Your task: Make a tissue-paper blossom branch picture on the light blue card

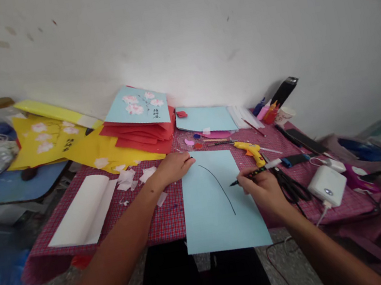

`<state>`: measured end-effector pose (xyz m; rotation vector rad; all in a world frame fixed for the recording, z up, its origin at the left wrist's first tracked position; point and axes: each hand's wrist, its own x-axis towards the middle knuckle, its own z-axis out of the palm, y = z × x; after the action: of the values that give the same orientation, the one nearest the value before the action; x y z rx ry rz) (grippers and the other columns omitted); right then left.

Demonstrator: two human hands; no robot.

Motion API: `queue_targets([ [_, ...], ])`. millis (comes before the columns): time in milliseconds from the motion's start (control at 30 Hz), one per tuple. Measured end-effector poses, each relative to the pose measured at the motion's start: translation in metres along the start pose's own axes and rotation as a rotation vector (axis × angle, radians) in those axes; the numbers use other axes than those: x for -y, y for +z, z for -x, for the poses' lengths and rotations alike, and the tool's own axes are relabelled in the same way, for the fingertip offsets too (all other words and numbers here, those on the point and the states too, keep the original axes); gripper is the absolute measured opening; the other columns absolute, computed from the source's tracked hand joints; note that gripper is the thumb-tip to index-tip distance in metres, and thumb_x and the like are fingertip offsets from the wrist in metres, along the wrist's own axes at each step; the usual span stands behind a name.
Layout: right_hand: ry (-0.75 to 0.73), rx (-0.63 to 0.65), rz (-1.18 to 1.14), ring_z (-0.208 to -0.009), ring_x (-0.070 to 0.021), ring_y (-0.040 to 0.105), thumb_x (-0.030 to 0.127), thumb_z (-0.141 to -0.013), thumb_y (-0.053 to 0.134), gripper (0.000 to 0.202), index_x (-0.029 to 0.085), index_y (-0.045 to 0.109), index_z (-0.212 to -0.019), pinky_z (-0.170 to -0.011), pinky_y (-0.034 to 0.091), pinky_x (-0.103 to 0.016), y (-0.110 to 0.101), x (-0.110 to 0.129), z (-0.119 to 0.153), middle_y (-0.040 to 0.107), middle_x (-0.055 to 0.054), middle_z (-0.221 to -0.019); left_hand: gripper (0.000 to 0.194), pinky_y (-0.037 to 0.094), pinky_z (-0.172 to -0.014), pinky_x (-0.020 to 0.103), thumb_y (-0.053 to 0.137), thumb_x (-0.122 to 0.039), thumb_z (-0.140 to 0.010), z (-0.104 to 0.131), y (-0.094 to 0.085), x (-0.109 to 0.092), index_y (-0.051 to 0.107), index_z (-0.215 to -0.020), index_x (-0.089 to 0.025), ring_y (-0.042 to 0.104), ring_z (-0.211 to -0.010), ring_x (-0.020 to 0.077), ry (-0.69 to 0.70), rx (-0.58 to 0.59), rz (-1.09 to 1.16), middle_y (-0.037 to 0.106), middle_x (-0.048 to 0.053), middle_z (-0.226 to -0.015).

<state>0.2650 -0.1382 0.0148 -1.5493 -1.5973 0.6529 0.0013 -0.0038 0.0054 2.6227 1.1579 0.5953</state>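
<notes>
A light blue sheet of paper [211,217] lies in front of me, its lower edge past the table's front edge. One long curved black line runs down it. My right hand [263,188] is closed around a black brush pen [262,169], its dark tip pointing left over the sheet, right of the line; I cannot tell whether it touches. My left hand [176,166] rests at the sheet's upper left corner, fingers pressed together, with a small dark thing at the fingertips that is too small to name.
Left are a folded white paper [80,211], paper scraps [126,179] and yellow sheets [96,151]. Behind, a blue flower picture [137,105] tops a red paper stack [141,139]. Right are a yellow glue gun [250,149], black scissors [290,186] and a white adapter [328,185] with cables.
</notes>
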Motion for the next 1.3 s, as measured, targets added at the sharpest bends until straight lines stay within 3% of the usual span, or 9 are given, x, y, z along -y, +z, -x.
queue_targets([
  [167, 0.061, -0.014, -0.106, -0.056, -0.0158, 0.053, 0.038, -0.084, 0.060, 0.023, 0.018, 0.066, -0.094, -0.050, 0.041, -0.026, -0.005, -0.012, 0.022, 0.060, -0.002, -0.067, 0.038, 0.034, -0.063, 0.030, 0.036, -0.042, -0.097, 0.000, 0.000, -0.001, 0.057, -0.076, -0.018, 0.056, -0.070, 0.0188, 0.020, -0.008, 0.000, 0.063, 0.005, -0.075],
  [300, 0.006, 0.010, -0.137, -0.060, -0.0153, 0.054, 0.034, -0.082, 0.061, 0.022, 0.020, 0.065, -0.098, -0.052, 0.042, -0.025, -0.003, -0.004, -0.003, 0.061, -0.002, -0.074, 0.036, 0.035, -0.063, 0.029, 0.039, -0.042, -0.096, 0.001, 0.000, -0.001, 0.059, -0.078, -0.019, 0.056, -0.071, 0.0186, 0.022, 0.008, 0.013, 0.063, 0.006, -0.077],
  [467, -0.026, 0.094, -0.142, -0.057, -0.0152, 0.052, 0.034, -0.083, 0.055, 0.020, 0.020, 0.065, -0.094, -0.050, 0.040, -0.025, 0.016, 0.009, -0.044, 0.057, 0.000, -0.066, 0.033, 0.037, -0.066, 0.029, 0.041, -0.041, -0.096, 0.001, 0.000, -0.002, 0.058, -0.080, -0.019, 0.058, -0.075, 0.0190, 0.045, -0.007, 0.001, 0.064, 0.005, -0.078],
  [633, -0.082, 0.074, -0.081, -0.062, -0.0175, 0.056, 0.032, -0.083, 0.055, 0.015, 0.022, 0.065, -0.087, -0.054, 0.043, -0.027, 0.036, -0.001, -0.068, 0.063, -0.003, -0.073, 0.033, 0.037, -0.064, 0.029, 0.041, -0.042, -0.096, 0.001, 0.000, -0.001, 0.058, -0.078, -0.019, 0.058, -0.074, 0.0192, 0.039, -0.009, -0.019, 0.064, 0.005, -0.078],
  [833, -0.051, 0.012, -0.059, -0.059, -0.0187, 0.056, 0.035, -0.084, 0.054, 0.018, 0.021, 0.063, -0.088, -0.050, 0.041, -0.028, 0.041, -0.020, -0.062, 0.062, -0.003, -0.069, 0.035, 0.037, -0.065, 0.030, 0.041, -0.043, -0.096, 0.002, 0.002, 0.000, 0.057, -0.077, -0.019, 0.057, -0.073, 0.0196, 0.030, -0.018, -0.021, 0.063, 0.005, -0.076],
  [1100, -0.069, 0.026, -0.136, -0.068, -0.0189, 0.060, 0.033, -0.082, 0.059, 0.020, 0.019, 0.063, -0.095, -0.057, 0.046, -0.029, 0.040, -0.012, -0.055, 0.064, -0.004, -0.080, 0.034, 0.036, -0.064, 0.030, 0.041, -0.043, -0.095, 0.001, 0.001, -0.001, 0.058, -0.078, -0.019, 0.057, -0.072, 0.0195, 0.010, -0.004, -0.004, 0.063, 0.005, -0.076],
  [1300, -0.221, 0.169, -0.141, -0.081, -0.0190, 0.062, 0.025, -0.083, 0.058, 0.015, 0.020, 0.068, -0.094, -0.071, 0.048, -0.030, 0.038, 0.002, -0.046, 0.067, -0.004, -0.089, 0.032, 0.035, -0.064, 0.030, 0.043, -0.042, -0.095, 0.001, 0.001, 0.000, 0.058, -0.078, -0.019, 0.056, -0.071, 0.0193, 0.020, -0.010, -0.007, 0.063, 0.005, -0.076],
])
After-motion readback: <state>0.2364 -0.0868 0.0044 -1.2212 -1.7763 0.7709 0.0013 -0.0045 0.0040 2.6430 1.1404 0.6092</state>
